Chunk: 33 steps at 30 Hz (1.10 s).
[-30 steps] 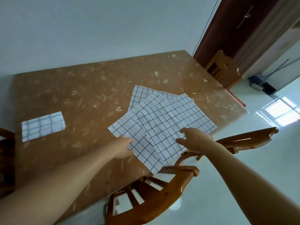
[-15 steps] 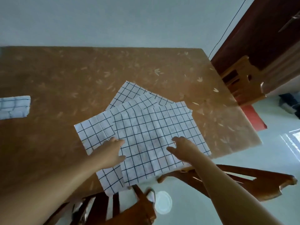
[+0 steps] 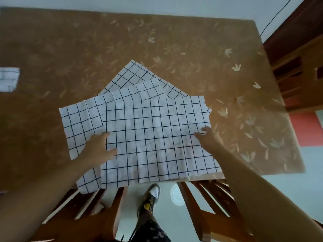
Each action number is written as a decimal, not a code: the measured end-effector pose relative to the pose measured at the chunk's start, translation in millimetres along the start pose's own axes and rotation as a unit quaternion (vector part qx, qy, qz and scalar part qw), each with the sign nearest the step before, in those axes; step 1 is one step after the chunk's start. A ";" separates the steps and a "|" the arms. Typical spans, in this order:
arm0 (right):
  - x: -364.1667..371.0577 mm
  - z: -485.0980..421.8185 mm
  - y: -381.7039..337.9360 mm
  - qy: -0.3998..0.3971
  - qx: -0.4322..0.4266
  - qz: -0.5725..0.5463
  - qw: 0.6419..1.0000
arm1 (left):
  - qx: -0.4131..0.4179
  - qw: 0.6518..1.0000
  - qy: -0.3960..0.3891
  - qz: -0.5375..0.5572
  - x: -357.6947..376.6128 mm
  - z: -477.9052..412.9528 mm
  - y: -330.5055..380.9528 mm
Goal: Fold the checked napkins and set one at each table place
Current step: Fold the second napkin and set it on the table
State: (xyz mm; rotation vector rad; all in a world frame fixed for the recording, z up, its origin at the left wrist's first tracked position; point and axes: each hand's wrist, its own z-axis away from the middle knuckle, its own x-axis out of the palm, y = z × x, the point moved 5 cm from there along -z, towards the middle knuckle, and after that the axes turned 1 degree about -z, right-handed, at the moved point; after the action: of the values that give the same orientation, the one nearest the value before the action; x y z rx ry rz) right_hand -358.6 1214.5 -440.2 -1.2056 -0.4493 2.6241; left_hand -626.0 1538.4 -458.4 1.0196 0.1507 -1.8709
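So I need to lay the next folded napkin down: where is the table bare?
Bare: the far strip of the table and the stretch between the folded napkin and the pile. Crowded: the near edge under both hands.

Both hands (image 3: 99, 147) dragged the top napkin (image 3: 157, 137) toward the table edge (image 3: 201, 178).

Checked napkins (image 3: 157, 137) – thin, matt, creased, translucent; cloth or paper, can't tell. Table (image 3: 70, 49) – brown leaf-print top, dull sheen, looks like a plastic cover. Chairs (image 3: 209, 215) – varnished wood, semi-gloss. Floor (image 3: 166, 206) smooth, slightly reflective.
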 end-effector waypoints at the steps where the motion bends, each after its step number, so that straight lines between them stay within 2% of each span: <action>1: -3.0 -8.4 3.8 0.012 0.009 0.002 1.000 | -0.020 1.000 0.016 0.013 0.0 -4.0 2.1; 8: 0.9 -42.2 21.8 0.046 0.068 0.057 0.995 | -0.155 0.978 0.117 0.082 11.6 -20.5 9.5; 12: 6.0 -47.5 24.0 0.060 0.085 0.022 0.994 | -0.199 0.955 0.161 0.149 14.4 -20.9 2.5; 16: 9.9 -44.5 26.1 0.059 0.077 -0.057 0.994 | -0.185 0.929 0.159 0.278 12.8 -26.1 -1.1; 23: -6.4 -20.7 17.3 0.088 0.025 -0.176 0.980 | -0.114 0.934 0.154 0.303 -7.0 -16.3 8.0; 27: -20.9 7.6 -15.6 0.051 -0.037 -0.240 0.969 | -0.052 0.938 0.152 0.308 -29.5 7.9 31.0; 33: -31.4 70.3 -103.8 -0.020 -0.131 -0.266 0.955 | 0.061 0.936 0.134 0.321 -75.1 58.8 84.1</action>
State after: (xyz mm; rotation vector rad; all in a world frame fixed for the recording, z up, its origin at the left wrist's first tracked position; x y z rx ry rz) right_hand -385.0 1288.1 -337.3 -0.9278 -1.0001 2.1703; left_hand -579.8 1516.4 -342.1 1.2285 -0.1325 -1.1555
